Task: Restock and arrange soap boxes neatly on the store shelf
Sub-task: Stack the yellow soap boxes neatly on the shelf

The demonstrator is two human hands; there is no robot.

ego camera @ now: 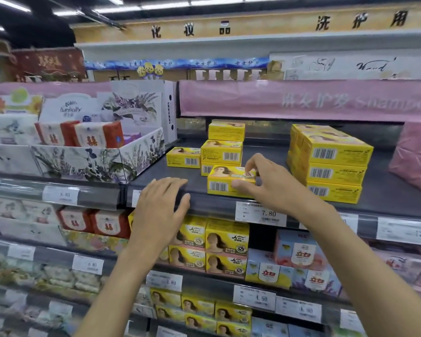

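A yellow soap box (225,181) lies near the front edge of the dark shelf (170,171). My right hand (270,184) grips its right end, thumb on the front face and fingers over the top. My left hand (159,205) rests flat on the shelf's front edge, to the left of that box, holding nothing. Behind the held box stands a small stack of yellow soap boxes (223,148), with a single box (183,157) lying to its left. A taller, tidy stack of yellow soap boxes (331,164) stands on the right of the shelf.
A floral cardboard display tray (95,161) with red-and-white packs borders the shelf on the left. A pink bag (416,156) sits at the far right. Price tags (261,214) line the shelf edge. Lower shelves hold more yellow boxes (216,244) and other soap packs.
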